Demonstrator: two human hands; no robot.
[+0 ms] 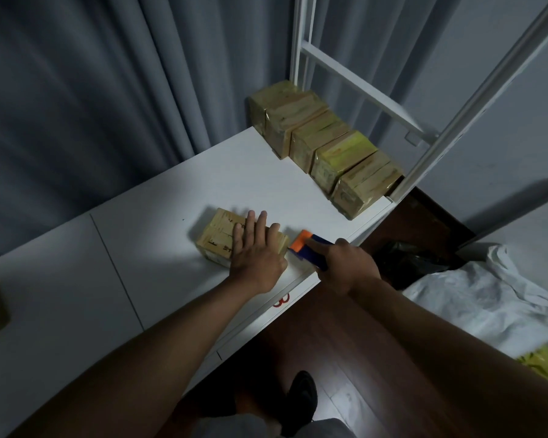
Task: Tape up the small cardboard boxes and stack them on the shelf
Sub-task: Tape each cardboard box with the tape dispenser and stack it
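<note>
Head view: your left hand [256, 254] lies flat on top of the small cardboard box [231, 240], fingers [250, 221] straight and spread, pressing it down on the white bench [140, 248]. The box's flaps are closed, so you can't see what's inside. Just right of the box, your right hand [345, 267] has its fingers clenched around the blue handle of the tape dispenser [310, 249], and the dispenser's orange end sits right against the box's right side.

Beyond the box, toward the back right corner of the bench, a row of taped boxes [323, 147] stands side by side, touching each other, all wrapped shut, next to the white frame of the shelf [361, 86]. Behind the box hangs a grey curtain [92, 90]. On the wooden floor [329, 343] to the right of the box there's a black bag [408, 257], with crumpled white sheeting [487, 298] beside it.
</note>
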